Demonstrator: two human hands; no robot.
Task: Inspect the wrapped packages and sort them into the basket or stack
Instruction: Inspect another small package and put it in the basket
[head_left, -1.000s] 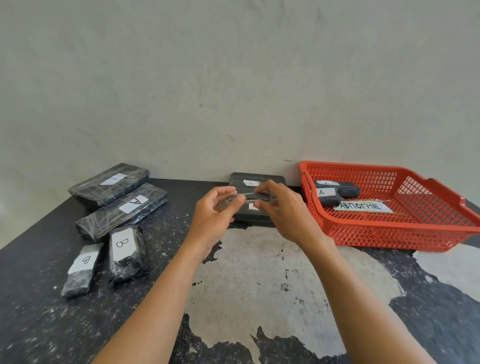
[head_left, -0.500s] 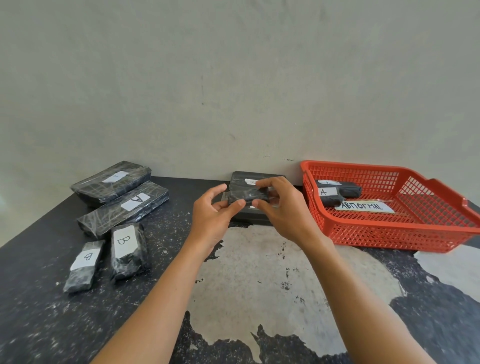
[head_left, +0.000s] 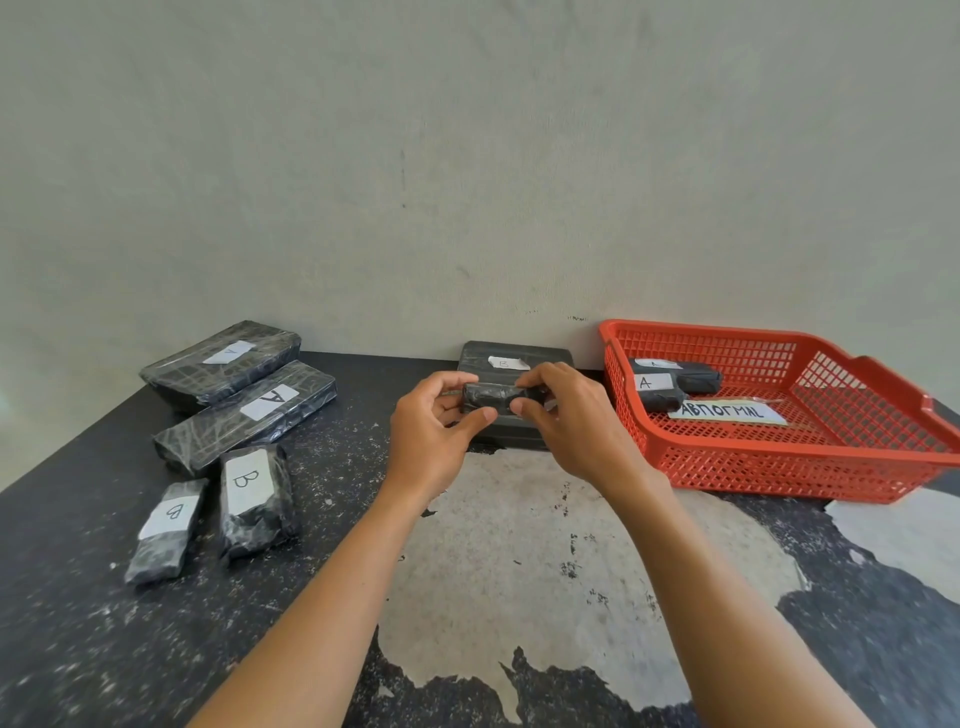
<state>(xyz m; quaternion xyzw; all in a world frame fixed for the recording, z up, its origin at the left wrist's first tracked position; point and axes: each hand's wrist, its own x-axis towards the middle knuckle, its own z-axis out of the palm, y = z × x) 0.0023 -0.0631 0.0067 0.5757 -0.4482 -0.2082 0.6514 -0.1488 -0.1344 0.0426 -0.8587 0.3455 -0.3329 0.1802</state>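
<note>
**Small package held end to end: stack behind, basket to the right**

Both hands hold one small package (head_left: 491, 397) above the surface (head_left: 519, 545), with its long axis running left to right between them. The fingers (head_left: 475, 418) of the left hand (head_left: 431, 423) pinch its left end. Those of the right hand (head_left: 574, 418) curl round its right end, thumb underneath. The package is a short black bar in glossy, creased film, and no label shows on the near face.

Just beyond the fingers and lower lies the stack (head_left: 545, 354), flat and dark with rounded corners and a white label on top. The basket (head_left: 779, 452), a red plastic lattice, sits to the right of the fingers, so the right hand is likely the nearer one for a drop there. Well to the left of the fingers lie the lettered packages (head_left: 244, 410), marked A and B.
</note>
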